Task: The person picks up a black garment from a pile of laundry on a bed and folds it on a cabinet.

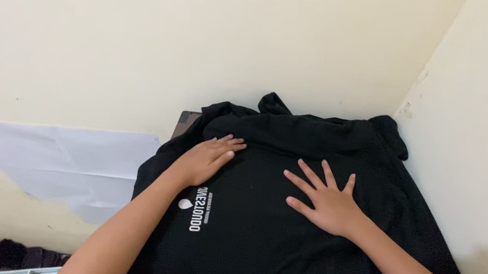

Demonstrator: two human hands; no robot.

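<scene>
Pressing flat on a black shirt (281, 229) draped over a small table (184, 122) in the wall corner: left hand (208, 159) and right hand (327, 202) open, fingers spread, gripping nothing. Looking soft, light, floppy; likely best pinched at edges or shoulders.

Operator's body, head view
Both forearms are showing bare to the frame edge; left grip (208, 159) and right grip (327, 202) are wearing no gloves, rings or sleeves.
</scene>
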